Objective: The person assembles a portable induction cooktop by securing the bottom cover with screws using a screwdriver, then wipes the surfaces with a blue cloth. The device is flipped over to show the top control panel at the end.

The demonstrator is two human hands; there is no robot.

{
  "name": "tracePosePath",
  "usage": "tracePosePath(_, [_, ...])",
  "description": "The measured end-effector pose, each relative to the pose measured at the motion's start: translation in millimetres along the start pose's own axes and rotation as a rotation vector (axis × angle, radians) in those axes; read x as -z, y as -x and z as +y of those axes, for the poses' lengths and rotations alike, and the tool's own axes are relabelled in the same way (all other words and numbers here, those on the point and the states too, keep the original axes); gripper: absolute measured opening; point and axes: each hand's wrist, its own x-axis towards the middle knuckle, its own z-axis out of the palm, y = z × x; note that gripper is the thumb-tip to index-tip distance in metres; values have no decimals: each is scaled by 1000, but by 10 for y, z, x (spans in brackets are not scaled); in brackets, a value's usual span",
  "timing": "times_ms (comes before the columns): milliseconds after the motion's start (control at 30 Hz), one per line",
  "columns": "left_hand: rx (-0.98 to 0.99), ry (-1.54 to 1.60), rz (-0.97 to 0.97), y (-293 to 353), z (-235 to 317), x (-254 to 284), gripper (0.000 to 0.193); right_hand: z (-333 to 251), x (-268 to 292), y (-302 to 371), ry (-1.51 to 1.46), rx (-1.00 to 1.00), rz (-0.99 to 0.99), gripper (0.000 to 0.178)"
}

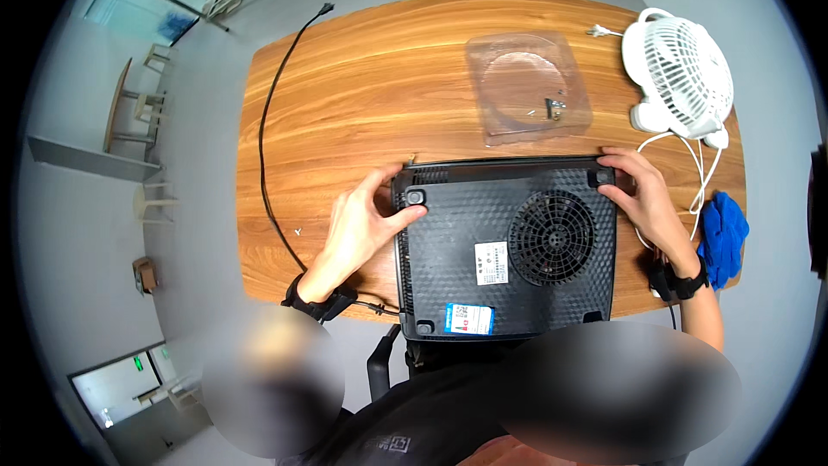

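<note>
A black induction cooker (457, 233) lies bottom side up at the table's near edge, its round fan grille (553, 238), corner feet and two stickers facing me. My left hand (362, 217) grips its far left corner, thumb on the underside beside a foot and fingers around the edge. At the far right corner my right hand (640, 192) is closed on the cooker, thumb and fingers about the foot there. The cooker's top face is hidden. A black power cord (262, 147) runs from its near left side up the table to a plug.
Beyond the cooker lies a clear plastic tray (492, 116) holding several small screws and a dark small part (555, 109). A white fan (681, 73) with its white cord stands at the far right. A blue cloth (724, 237) hangs at the right edge. A tiny screw-like piece (298, 231) lies left.
</note>
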Motion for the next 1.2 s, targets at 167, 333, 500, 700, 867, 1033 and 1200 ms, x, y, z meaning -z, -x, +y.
tracePosePath(167, [-44, 140, 57, -1, -149, -97, 84, -93, 38, -22, 22, -27, -46, 38])
tracePosePath(333, [-86, 175, -10, -78, -276, -84, 84, -173, 25, -46, 90, 3, -75, 40])
tracePosePath(500, [-193, 267, -277, -244, -358, 137, 76, -189, 25, -65, 99, -12, -135, 42])
tracePosePath(700, [-240, 211, -314, -549, -484, 171, 59, -170, 4, -65, 93, -17, -127, 42])
tracePosePath(867, [-264, 215, -280, -708, -501, 88, 44, -116, -21, -16, 107, -38, -107, 41])
tracePosePath(1033, [-196, 358, -281, -791, -583, 16, 30, -155, -25, -26, 237, 33, -75, 41])
tracePosePath(1200, [-192, 354, -264, -859, -631, -31, 17, -127, 2, -20, 263, 92, -55, 40])
